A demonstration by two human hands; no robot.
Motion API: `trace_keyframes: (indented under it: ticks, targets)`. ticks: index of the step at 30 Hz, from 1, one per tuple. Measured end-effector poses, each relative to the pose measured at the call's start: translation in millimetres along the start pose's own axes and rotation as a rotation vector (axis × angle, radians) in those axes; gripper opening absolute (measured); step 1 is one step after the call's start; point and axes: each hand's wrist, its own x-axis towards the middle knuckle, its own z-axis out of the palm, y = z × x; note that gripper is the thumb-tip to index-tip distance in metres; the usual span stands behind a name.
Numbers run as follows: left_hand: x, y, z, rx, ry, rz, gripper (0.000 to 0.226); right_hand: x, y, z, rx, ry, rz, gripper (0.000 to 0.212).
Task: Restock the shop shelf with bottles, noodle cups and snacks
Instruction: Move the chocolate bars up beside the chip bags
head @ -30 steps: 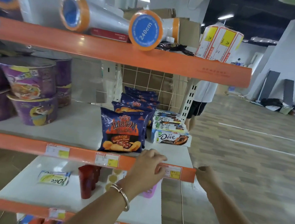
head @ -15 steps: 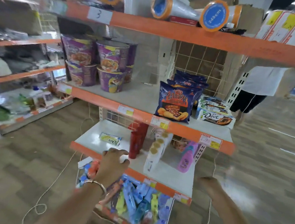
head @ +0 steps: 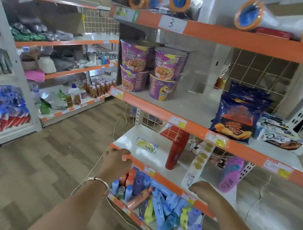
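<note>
Wood-plank floor (head: 52,152); white metal shelf unit w/ orange edge strips (head: 183,124). Purple round noodle cups (head: 167,66) stacked mid tier, far left; plastic bottles (head: 159,205) jumbled on bottom tier. Left hand (head: 116,164): fingers loosely curled, holding nothing. Right hand (head: 203,190): fingers folded under, can't tell.

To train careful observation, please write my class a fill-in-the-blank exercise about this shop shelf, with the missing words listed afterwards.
The stacked noodle cups are ____ in colour.
The paper label on the top shelf edge shows the number ____.
The bracelet sits on the person's ____ wrist.
The blue chip bags stand to the ____ of the noodle cups.
Missing words: purple; 3; left; right.
</note>
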Motion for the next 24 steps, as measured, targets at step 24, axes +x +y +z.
trace_keyframes:
  ticks: [24]
  targets:
    - [287, -121, 116, -0.155, -0.093, 0.198, 0.024, 276, -130, 195, -0.066, 0.183, -0.214, 0.042]
